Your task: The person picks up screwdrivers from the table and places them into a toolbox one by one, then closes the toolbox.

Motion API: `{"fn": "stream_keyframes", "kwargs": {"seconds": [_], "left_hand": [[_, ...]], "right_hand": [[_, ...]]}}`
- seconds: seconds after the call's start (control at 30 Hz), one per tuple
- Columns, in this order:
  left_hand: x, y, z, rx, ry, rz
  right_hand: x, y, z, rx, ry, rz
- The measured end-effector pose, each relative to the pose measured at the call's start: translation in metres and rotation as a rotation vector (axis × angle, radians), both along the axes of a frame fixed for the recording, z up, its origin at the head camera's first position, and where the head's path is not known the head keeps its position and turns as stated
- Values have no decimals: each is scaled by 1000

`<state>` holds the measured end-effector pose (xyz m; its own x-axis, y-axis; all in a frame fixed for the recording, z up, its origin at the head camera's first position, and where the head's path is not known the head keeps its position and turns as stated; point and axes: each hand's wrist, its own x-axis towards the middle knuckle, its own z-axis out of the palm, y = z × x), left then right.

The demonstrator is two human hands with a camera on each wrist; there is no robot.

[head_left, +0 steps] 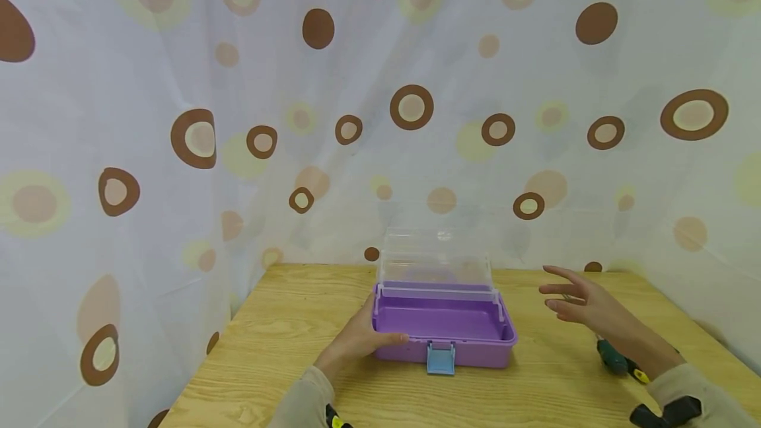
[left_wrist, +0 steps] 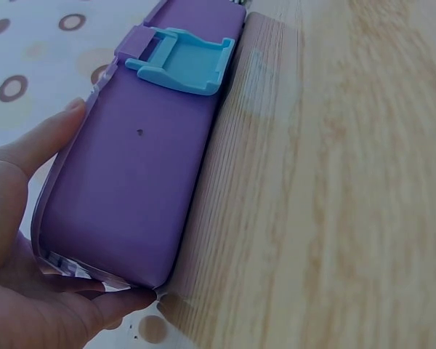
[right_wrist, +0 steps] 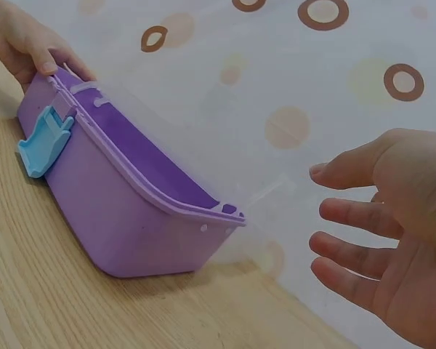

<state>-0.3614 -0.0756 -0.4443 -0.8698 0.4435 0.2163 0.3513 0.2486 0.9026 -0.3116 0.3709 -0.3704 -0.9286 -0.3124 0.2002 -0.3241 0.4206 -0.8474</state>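
A purple plastic toolbox [head_left: 442, 322] stands on the table with its clear lid [head_left: 436, 256] raised at the back. Its inside looks bare, and a light blue latch [head_left: 440, 358] hangs down at the front. My left hand [head_left: 357, 335] grips the toolbox's left end. The thumb lies on the front rim, and the other fingers go around the end wall, as the left wrist view shows. To the right of the toolbox, my right hand [head_left: 585, 306] is held in the air, fingers spread and holding nothing. It is apart from the toolbox.
A dark green, handle-like object [head_left: 612, 356] lies on the wooden table [head_left: 285, 309], partly hidden by my right forearm. A white curtain [head_left: 357, 71] with brown and yellow circles hangs behind the table and along both sides.
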Motion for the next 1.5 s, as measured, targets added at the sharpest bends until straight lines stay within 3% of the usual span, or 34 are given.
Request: {"fn": "stream_keyframes", "kwargs": {"seconds": [0.3,0.6,0.87,1.13,1.37,1.5], "left_hand": [[-1,-1,0,-6,32,-21],[-2,1,0,63,20,-63],[-2,0,0,63,5,-62],[-5,0,-4,32,12,-44],[-5,1,-3,26,8,-22],[-4,1,-1,40,7,-39]], "right_hand": [[3,24,-18,39,-33,-100],[11,48,-40,124,-42,-228],[14,57,-50,353,23,-395],[14,56,-61,434,30,-449],[17,54,-75,534,143,-434],[17,49,-80,586,96,-428]]}}
